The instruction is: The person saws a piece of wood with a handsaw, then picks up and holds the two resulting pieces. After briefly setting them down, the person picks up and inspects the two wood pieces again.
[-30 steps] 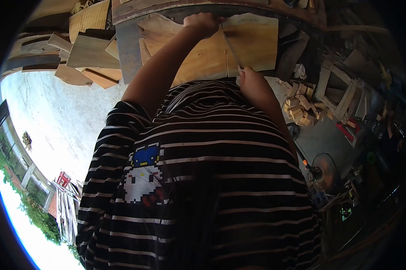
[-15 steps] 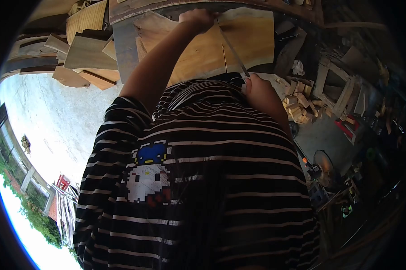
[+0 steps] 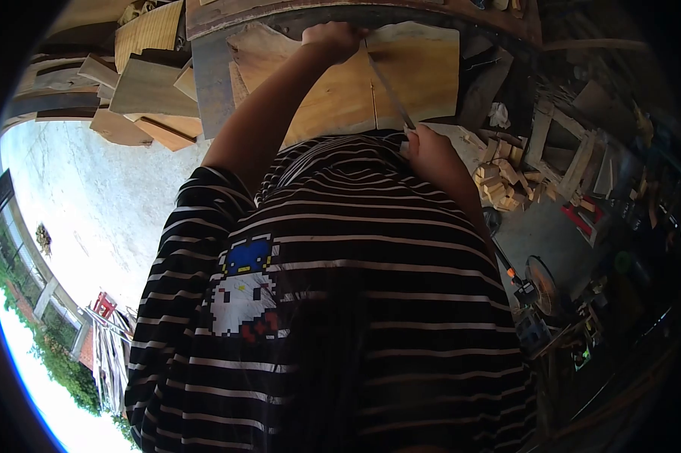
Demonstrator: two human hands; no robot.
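A thin, pale tape measure (image 3: 389, 92) stretches slantwise over light-brown wooden boards (image 3: 419, 64) at the top of the head view. Its far end is pinched in my left hand (image 3: 333, 41), by the far edge of the boards. My right hand (image 3: 432, 148) is closed round the near end, close to my waist; the fingers hide most of what is there. A dark straight line runs between the boards, beside the tape. My left forearm crosses over the left board and covers part of it.
Stacked wood offcuts (image 3: 155, 87) lie to the left. On the right are a pile of small wood blocks (image 3: 500, 181), a wooden frame (image 3: 563, 143) and a fan (image 3: 540, 281). A dark wooden edge (image 3: 280, 16) runs beyond the boards.
My left hand has shifted slightly, with its knuckles now turned more upward. The tape stays stretched between both hands, and the view has tilted a little.
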